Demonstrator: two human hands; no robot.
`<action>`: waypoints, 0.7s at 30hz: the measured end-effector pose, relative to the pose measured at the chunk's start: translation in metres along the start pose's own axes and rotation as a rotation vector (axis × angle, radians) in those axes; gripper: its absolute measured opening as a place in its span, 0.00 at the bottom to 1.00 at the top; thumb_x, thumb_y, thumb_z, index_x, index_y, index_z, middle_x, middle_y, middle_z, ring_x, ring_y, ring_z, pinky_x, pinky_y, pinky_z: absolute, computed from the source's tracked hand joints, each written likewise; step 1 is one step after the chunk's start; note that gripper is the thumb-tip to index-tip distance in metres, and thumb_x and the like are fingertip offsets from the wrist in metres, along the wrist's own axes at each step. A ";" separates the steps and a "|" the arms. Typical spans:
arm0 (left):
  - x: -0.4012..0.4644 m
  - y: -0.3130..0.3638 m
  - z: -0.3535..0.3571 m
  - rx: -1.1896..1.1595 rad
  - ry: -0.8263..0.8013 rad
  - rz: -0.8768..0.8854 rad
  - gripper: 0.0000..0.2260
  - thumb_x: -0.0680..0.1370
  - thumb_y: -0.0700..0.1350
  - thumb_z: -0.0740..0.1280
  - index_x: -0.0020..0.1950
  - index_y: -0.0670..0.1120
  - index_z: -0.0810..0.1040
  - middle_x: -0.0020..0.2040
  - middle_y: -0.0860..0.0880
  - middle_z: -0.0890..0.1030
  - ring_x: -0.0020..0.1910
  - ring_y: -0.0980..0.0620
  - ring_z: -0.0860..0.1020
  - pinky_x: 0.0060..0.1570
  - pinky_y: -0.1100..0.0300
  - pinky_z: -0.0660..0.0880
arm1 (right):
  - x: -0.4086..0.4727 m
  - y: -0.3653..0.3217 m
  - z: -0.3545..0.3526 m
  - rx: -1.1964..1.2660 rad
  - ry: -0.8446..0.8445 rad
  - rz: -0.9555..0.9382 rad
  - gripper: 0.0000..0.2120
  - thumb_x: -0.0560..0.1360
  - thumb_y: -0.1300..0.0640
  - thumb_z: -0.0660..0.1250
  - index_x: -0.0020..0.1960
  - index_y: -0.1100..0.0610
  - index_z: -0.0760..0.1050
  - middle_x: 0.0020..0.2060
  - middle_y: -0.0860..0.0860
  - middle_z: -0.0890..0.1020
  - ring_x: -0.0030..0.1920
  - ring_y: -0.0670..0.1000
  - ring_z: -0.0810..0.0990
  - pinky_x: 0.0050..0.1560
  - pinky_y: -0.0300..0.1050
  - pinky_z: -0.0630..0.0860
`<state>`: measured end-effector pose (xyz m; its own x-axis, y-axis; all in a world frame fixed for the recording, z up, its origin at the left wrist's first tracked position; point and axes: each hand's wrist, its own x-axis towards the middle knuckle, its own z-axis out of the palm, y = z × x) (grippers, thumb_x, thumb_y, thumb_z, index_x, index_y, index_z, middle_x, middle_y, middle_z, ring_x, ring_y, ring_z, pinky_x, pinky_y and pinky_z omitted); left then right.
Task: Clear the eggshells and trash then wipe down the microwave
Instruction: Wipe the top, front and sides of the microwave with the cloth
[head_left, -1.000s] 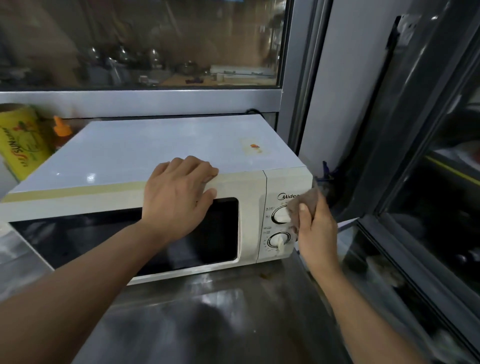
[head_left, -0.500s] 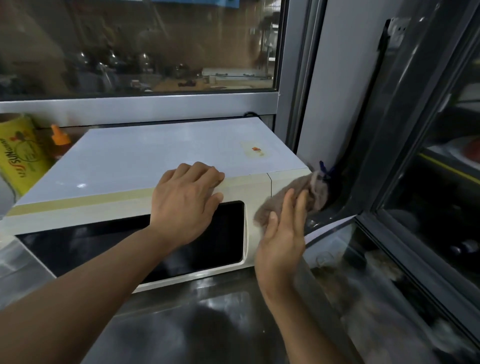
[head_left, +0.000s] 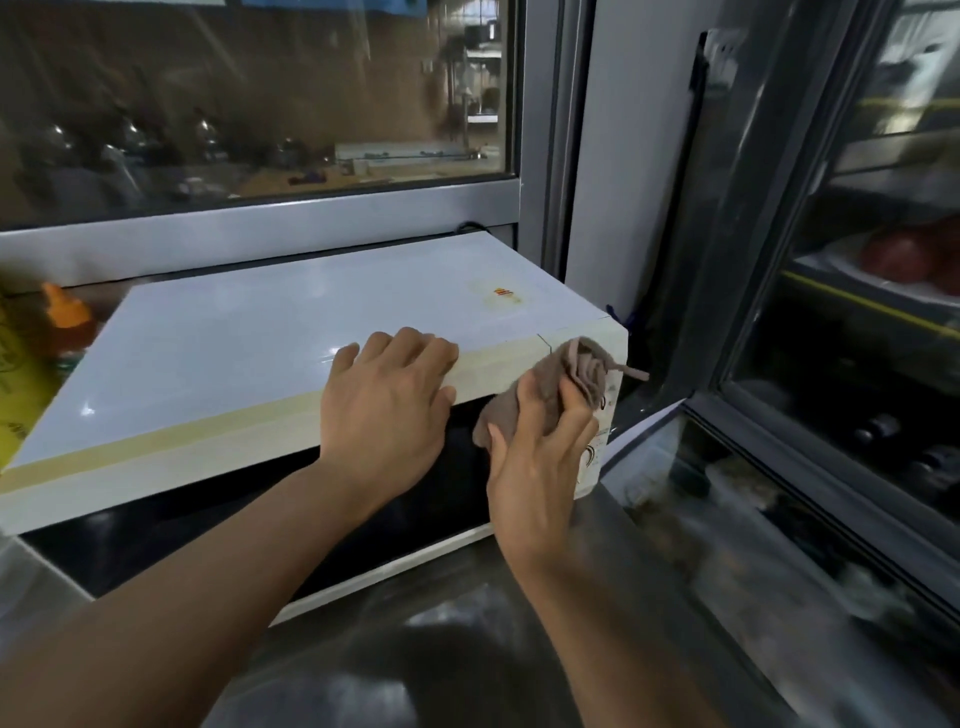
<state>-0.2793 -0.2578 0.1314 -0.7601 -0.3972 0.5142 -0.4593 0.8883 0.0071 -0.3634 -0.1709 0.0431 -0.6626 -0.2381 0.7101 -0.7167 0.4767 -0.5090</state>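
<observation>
Stainless steel counter (head_left: 457, 670) beneath a window (head_left: 260, 104) holds a white microwave (head_left: 291, 338), with an orange bottle cap (head_left: 65, 312) at its nine o'clock. A person's left hand (head_left: 387, 410) lies flat, fingers spread, over the top front edge above the dark door. At three o'clock of it, the right hand (head_left: 540, 462) grips a bunched grey-brown cloth (head_left: 566, 379) pressed against the control panel at the microwave's right front corner.
</observation>
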 end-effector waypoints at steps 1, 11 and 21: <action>0.000 0.000 0.002 0.002 0.008 0.001 0.12 0.77 0.48 0.60 0.60 0.50 0.73 0.58 0.51 0.76 0.54 0.45 0.73 0.55 0.51 0.65 | -0.008 0.005 0.005 -0.017 0.018 -0.015 0.29 0.68 0.60 0.74 0.65 0.59 0.66 0.63 0.61 0.62 0.61 0.64 0.70 0.58 0.55 0.75; -0.002 -0.001 0.007 0.005 0.082 0.021 0.11 0.76 0.47 0.61 0.57 0.48 0.74 0.55 0.49 0.77 0.52 0.44 0.73 0.55 0.50 0.66 | -0.040 0.010 0.017 0.084 0.082 0.060 0.28 0.67 0.65 0.74 0.62 0.63 0.64 0.63 0.62 0.63 0.65 0.63 0.66 0.60 0.59 0.75; -0.003 -0.003 0.012 0.050 0.126 0.047 0.11 0.77 0.48 0.59 0.57 0.47 0.73 0.55 0.48 0.76 0.51 0.43 0.73 0.52 0.51 0.65 | -0.010 -0.003 0.019 0.134 0.180 0.029 0.22 0.72 0.62 0.69 0.60 0.57 0.61 0.64 0.62 0.62 0.65 0.61 0.65 0.67 0.53 0.68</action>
<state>-0.2811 -0.2619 0.1199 -0.7193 -0.3205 0.6163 -0.4490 0.8915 -0.0604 -0.3590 -0.1861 0.0283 -0.6426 -0.0648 0.7634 -0.7281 0.3620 -0.5821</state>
